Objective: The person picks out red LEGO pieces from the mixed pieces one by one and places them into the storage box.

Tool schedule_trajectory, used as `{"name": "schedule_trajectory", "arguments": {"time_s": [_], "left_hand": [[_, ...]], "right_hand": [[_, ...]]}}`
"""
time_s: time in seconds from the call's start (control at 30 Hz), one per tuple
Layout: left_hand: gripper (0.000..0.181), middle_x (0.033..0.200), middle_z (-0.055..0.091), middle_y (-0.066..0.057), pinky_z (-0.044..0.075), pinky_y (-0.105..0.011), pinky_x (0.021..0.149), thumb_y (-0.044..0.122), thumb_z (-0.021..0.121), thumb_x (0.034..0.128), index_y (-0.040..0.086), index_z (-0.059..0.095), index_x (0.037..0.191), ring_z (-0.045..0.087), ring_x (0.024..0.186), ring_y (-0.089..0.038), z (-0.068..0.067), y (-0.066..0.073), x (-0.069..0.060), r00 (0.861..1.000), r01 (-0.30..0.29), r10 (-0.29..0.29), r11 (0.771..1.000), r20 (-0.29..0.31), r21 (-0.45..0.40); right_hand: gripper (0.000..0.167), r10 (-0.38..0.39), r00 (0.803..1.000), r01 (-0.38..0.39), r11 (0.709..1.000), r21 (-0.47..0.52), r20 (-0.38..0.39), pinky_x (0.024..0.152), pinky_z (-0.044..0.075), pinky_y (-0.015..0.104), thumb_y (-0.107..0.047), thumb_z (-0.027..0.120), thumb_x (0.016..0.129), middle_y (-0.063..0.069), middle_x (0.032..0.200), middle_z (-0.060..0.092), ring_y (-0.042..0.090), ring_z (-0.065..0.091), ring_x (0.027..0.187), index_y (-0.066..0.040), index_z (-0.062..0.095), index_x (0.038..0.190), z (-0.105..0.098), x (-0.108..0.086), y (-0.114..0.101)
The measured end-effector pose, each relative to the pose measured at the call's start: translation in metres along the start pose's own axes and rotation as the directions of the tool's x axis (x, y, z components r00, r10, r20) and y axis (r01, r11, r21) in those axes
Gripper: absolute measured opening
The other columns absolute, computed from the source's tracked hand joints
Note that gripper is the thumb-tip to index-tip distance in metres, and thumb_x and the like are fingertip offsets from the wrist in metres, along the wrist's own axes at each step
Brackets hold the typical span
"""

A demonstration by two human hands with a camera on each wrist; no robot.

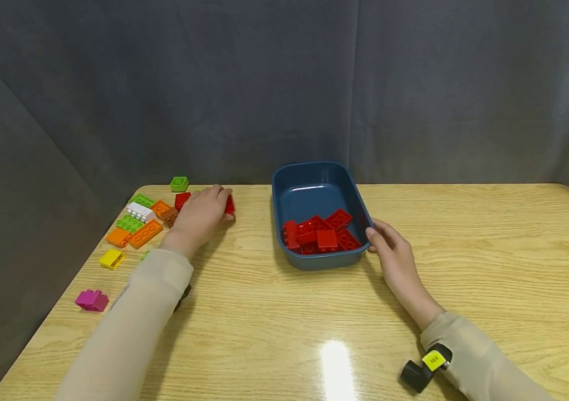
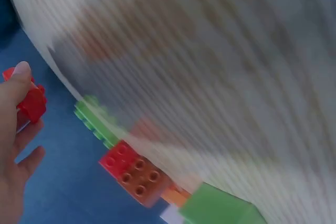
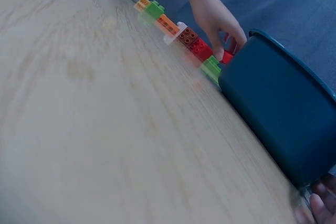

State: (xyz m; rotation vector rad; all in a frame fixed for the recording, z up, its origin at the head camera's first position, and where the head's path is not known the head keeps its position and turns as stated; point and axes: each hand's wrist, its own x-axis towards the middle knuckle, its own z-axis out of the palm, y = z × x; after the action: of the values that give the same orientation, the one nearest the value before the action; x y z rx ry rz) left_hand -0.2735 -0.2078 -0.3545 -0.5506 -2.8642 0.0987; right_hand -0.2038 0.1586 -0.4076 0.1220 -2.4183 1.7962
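Observation:
My left hand (image 1: 200, 216) pinches a red toy brick (image 1: 230, 205) at the far left of the table. The left wrist view shows this red brick (image 2: 34, 103) between thumb and fingers, raised off the tabletop. Another red brick (image 1: 182, 199) lies beside that hand, next to a brown brick (image 1: 170, 215). My right hand (image 1: 396, 257) grips the near right corner of a dark blue bin (image 1: 324, 260), thumb at the rim and fingers against the outer wall. Several red bricks (image 1: 327, 240) lie heaped in the bin's near end.
Left of the bin lie loose bricks: green (image 1: 179, 184), white (image 1: 140, 212), orange (image 1: 146, 234), yellow (image 1: 112, 259) and magenta (image 1: 92, 301). A grey curtain (image 1: 415, 100) hangs behind the wooden table (image 1: 505, 250). The left sleeve covers part of the table by the bricks.

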Motion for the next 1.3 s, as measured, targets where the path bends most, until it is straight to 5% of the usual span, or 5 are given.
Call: {"name": "schedule_trajectory", "arguments": {"time_s": [0.4, 0.8, 1.07, 1.3], "left_hand": [[0.055, 0.130, 0.054, -0.023, 0.041, -0.045, 0.106, 0.019, 0.067, 0.0958, -0.007, 0.046, 0.140, 0.055, 0.118, -0.035, -0.010, 0.041, -0.005, 0.982, -0.058, 0.085, 0.985, -0.166, 0.160], [0.063, 0.131, 0.054, -0.022, 0.044, -0.044, 0.103, 0.033, 0.063, 0.0965, -0.004, 0.045, 0.144, 0.054, 0.118, -0.035, -0.028, 0.075, 0.002, 0.970, -0.063, 0.060, 0.998, -0.236, -0.005], [0.065, 0.138, 0.050, -0.016, 0.036, -0.043, 0.111, 0.032, 0.066, 0.0952, 0.003, 0.043, 0.148, 0.048, 0.127, -0.031, -0.031, 0.092, 0.004, 0.986, -0.066, 0.025, 0.968, -0.167, -0.244], [0.065, 0.140, 0.050, -0.015, 0.034, -0.044, 0.112, 0.030, 0.068, 0.0942, 0.005, 0.043, 0.149, 0.045, 0.130, -0.030, -0.032, 0.099, 0.002, 0.987, -0.105, 0.071, 0.963, -0.142, -0.249]], "right_hand": [[0.054, 0.001, 1.000, -0.001, 1.000, -0.004, 0.001, 0.090, 0.044, 0.024, -0.042, 0.046, 0.105, 0.015, 0.138, 0.055, 0.009, 0.057, 0.094, -0.006, 0.048, 0.146, -0.001, 0.001, 0.001], [0.051, 0.005, 1.000, -0.005, 1.000, 0.007, -0.003, 0.090, 0.044, 0.025, -0.039, 0.046, 0.105, 0.015, 0.138, 0.055, 0.005, 0.056, 0.093, -0.007, 0.049, 0.145, 0.000, 0.001, -0.002], [0.053, -0.003, 1.000, 0.003, 1.000, -0.002, -0.004, 0.088, 0.045, 0.023, -0.041, 0.046, 0.105, 0.015, 0.138, 0.055, 0.006, 0.057, 0.093, -0.005, 0.049, 0.144, 0.000, 0.002, 0.002], [0.051, 0.010, 1.000, -0.010, 1.000, 0.013, -0.002, 0.089, 0.044, 0.023, -0.038, 0.047, 0.105, 0.015, 0.138, 0.055, 0.005, 0.056, 0.092, -0.006, 0.050, 0.144, 0.000, 0.001, -0.002]]}}
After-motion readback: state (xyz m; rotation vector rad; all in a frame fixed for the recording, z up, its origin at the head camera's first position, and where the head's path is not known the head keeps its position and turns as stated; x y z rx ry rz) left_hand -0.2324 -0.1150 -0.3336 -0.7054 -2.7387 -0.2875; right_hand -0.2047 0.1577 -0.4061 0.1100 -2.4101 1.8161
